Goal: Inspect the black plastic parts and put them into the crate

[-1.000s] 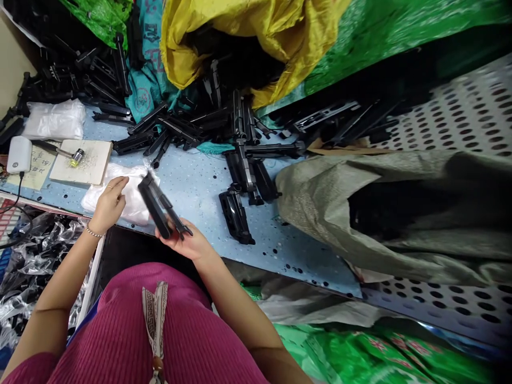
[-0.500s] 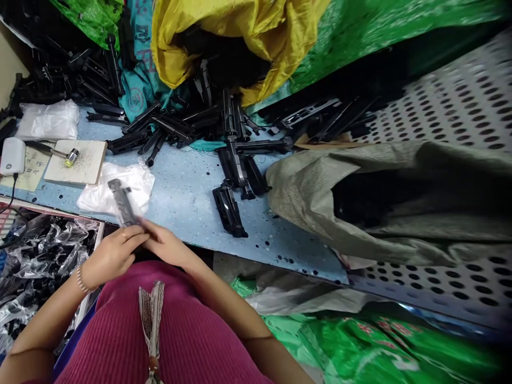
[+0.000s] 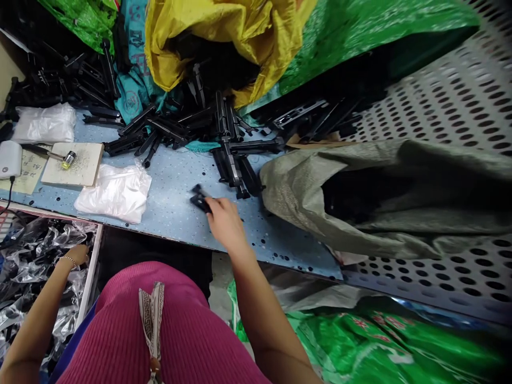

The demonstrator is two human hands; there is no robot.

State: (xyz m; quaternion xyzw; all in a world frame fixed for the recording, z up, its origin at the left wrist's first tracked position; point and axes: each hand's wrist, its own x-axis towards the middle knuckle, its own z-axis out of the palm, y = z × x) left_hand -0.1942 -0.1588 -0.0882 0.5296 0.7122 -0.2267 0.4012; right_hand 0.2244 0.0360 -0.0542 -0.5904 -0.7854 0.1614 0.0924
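Note:
My right hand (image 3: 227,223) is closed on one end of a black plastic part (image 3: 199,200), a little blurred, over the blue speckled tabletop (image 3: 172,186). My left hand (image 3: 79,255), with a beaded bracelet at the wrist, is low over the box of clear-bagged dark parts (image 3: 44,272). Its fingers point down and are mostly hidden, so their grip does not show. Between the hands, near the table's front edge, lies a stack of clear plastic bags (image 3: 116,193). More long black parts (image 3: 232,160) lie heaped just beyond my right hand.
A grey woven sack (image 3: 292,181) gapes open at the right. Yellow (image 3: 168,58) and green sacks (image 3: 340,42) stand at the back. On the left are a small board (image 3: 90,165) with a metal-tipped tool (image 3: 69,160), a white device (image 3: 10,159) and a second bag stack (image 3: 44,122).
My hands have parted: the left went down into the box of bagged parts, the right carried a black part rightward. The bagged part they held together and the black part near the front edge are gone.

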